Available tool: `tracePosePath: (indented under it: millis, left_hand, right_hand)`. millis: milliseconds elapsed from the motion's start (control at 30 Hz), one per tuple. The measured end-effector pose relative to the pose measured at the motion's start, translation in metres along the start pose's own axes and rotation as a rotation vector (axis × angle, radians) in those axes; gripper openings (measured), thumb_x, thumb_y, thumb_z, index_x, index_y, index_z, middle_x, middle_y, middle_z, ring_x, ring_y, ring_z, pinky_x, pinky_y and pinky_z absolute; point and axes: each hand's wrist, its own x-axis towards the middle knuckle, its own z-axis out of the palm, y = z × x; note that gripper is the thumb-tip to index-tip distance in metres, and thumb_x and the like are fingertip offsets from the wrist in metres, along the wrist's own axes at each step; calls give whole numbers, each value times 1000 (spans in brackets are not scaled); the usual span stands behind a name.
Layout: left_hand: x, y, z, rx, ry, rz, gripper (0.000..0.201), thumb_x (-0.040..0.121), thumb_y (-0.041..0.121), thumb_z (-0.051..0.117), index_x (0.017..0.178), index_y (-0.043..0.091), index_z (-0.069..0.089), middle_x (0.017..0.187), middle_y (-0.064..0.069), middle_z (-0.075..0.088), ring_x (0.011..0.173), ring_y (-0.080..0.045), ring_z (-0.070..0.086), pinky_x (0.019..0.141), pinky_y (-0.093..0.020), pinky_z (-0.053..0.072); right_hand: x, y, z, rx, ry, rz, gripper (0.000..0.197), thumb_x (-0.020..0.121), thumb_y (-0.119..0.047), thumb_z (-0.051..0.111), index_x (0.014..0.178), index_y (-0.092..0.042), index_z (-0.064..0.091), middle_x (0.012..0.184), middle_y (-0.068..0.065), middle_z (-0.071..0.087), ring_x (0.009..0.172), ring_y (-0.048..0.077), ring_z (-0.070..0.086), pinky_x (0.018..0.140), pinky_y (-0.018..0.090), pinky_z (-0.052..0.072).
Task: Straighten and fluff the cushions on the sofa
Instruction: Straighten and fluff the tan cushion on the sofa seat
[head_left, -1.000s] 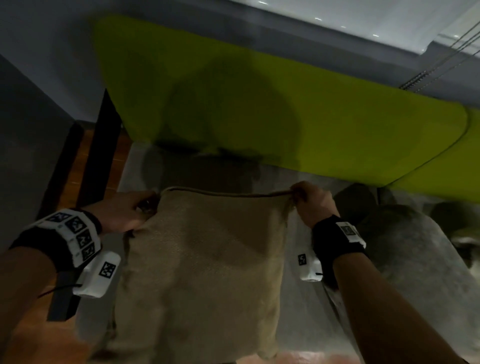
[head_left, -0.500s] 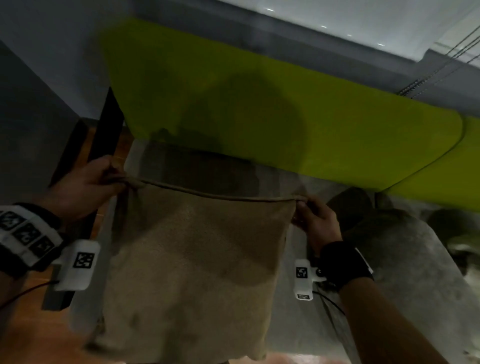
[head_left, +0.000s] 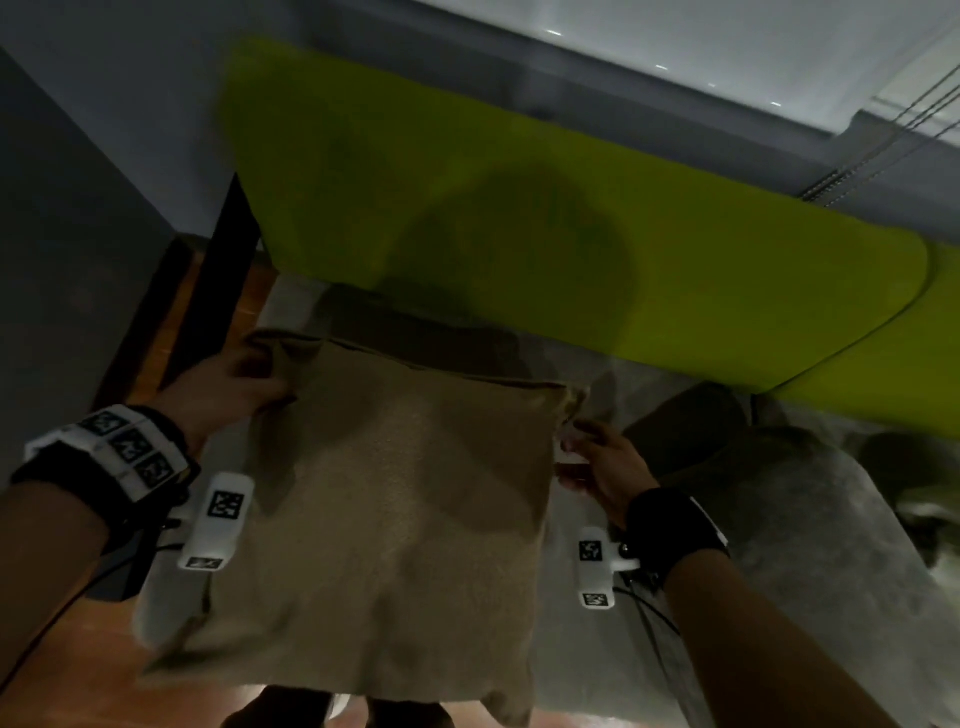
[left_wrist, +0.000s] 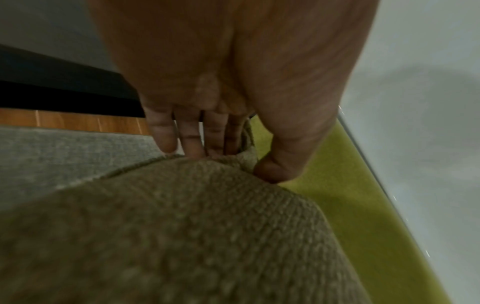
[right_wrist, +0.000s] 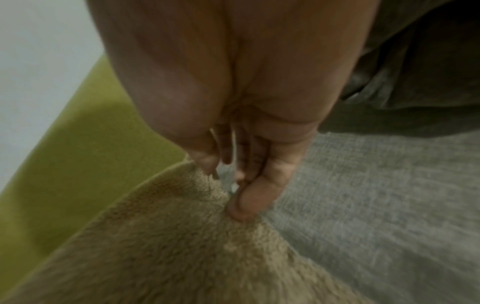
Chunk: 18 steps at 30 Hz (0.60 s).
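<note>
Coarse tan weave bunches under the left hand (head_left: 223, 387), which grips the top left corner of the beige cushion (head_left: 395, 514): in the left wrist view the thumb (left_wrist: 275, 168) presses down on the near face while the fingers (left_wrist: 189, 139) reach over the edge to the far side, with a fold of fabric caught between. At the opposite top corner the right hand (head_left: 602, 467) pinches the cushion's edge; the right wrist view shows the thumb (right_wrist: 205, 160) and the fingers (right_wrist: 257, 193) closed together on the fuzzy fabric right at the seam. Held this way, the cushion hangs by its top edge between the two hands, its face towards the person, its lower corners drooping.

Behind it lies the grey sofa seat (head_left: 587, 649), and above that runs the lime-green backrest (head_left: 571, 218), with a round shadow cast on it. To the right on the seat sits a rumpled grey cushion (head_left: 779, 493). Past the left hand there is wooden floor (head_left: 171, 332) and a dark panel (head_left: 218, 280) standing on it. Both wrists wear black bands with printed markers.
</note>
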Motion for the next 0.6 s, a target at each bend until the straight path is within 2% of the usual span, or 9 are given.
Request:
tracePosePath:
  millis: [67, 133, 233, 300, 333, 433, 500, 567, 600]
  left_hand:
    - [5, 2, 1, -32, -26, 7, 66, 61, 40, 81, 119, 12, 68, 123, -12, 66, 111, -29, 62, 104, -50, 47]
    - [6, 6, 6, -168, -48, 2, 36, 76, 34, 74, 105, 13, 71, 117, -19, 68, 102, -29, 64, 97, -48, 51]
    - [9, 9, 12, -290, 38, -105, 29, 91, 35, 61, 114, 19, 69, 116, -15, 68, 104, -32, 63, 80, -38, 51]
    - [11, 4, 11, -254, 50, -139, 34, 90, 40, 61, 116, 20, 68, 110, -9, 69, 103, -29, 63, 80, -37, 49]
    - [9, 3, 11, -248, 49, -141, 34, 87, 42, 62, 111, 19, 69, 107, -9, 69, 99, -28, 63, 78, -37, 48]
    - [9, 0, 9, -320, 57, -159, 30, 81, 39, 56, 89, 14, 68, 97, -16, 64, 82, -29, 59, 72, -38, 46]
    - [8, 2, 7, -305, 47, -173, 33, 80, 39, 52, 92, 12, 68, 97, -15, 65, 82, -29, 60, 71, -38, 45]
    - [9, 4, 7, -252, 23, -170, 35, 83, 42, 56, 100, 13, 69, 105, -11, 69, 92, -29, 63, 75, -40, 50]
    - [10, 5, 8, -210, 9, -157, 33, 84, 43, 61, 102, 16, 71, 108, -9, 70, 96, -28, 64, 79, -41, 52]
  right_hand:
    - [6, -3, 3, -30, -1, 10, 32, 103, -23, 58, 135, -17, 58, 119, 4, 68, 97, 25, 70, 75, 37, 55]
    - [8, -9, 6, -15, -26, 19, 33, 103, -31, 58, 134, -20, 61, 122, 2, 70, 107, 23, 67, 80, 36, 54]
    - [4, -16, 11, 56, -40, 21, 24, 103, -28, 59, 123, -17, 65, 109, 6, 71, 87, 22, 67, 64, 29, 54]
    - [5, -17, 8, 23, 21, -11, 21, 103, -23, 60, 119, -11, 66, 100, 9, 71, 69, 21, 63, 47, 24, 47]
    - [5, -16, 6, -30, 63, -40, 18, 102, -21, 60, 115, -11, 67, 100, 11, 72, 66, 21, 65, 46, 23, 47]
    - [8, -14, -14, -679, 213, -314, 17, 101, -27, 59, 114, -19, 67, 111, 14, 73, 89, 30, 71, 68, 28, 51]
    - [9, -11, -24, -1083, 128, -535, 35, 99, -41, 47, 125, -22, 62, 116, 11, 70, 101, 35, 67, 80, 37, 52]
    - [8, -5, -29, -1156, 63, -618, 45, 94, -48, 38, 122, -20, 59, 111, 9, 67, 98, 35, 65, 80, 41, 52]
    - [10, -1, -31, -1117, 79, -630, 38, 96, -46, 41, 118, -21, 59, 106, 9, 67, 93, 34, 65, 77, 39, 51]
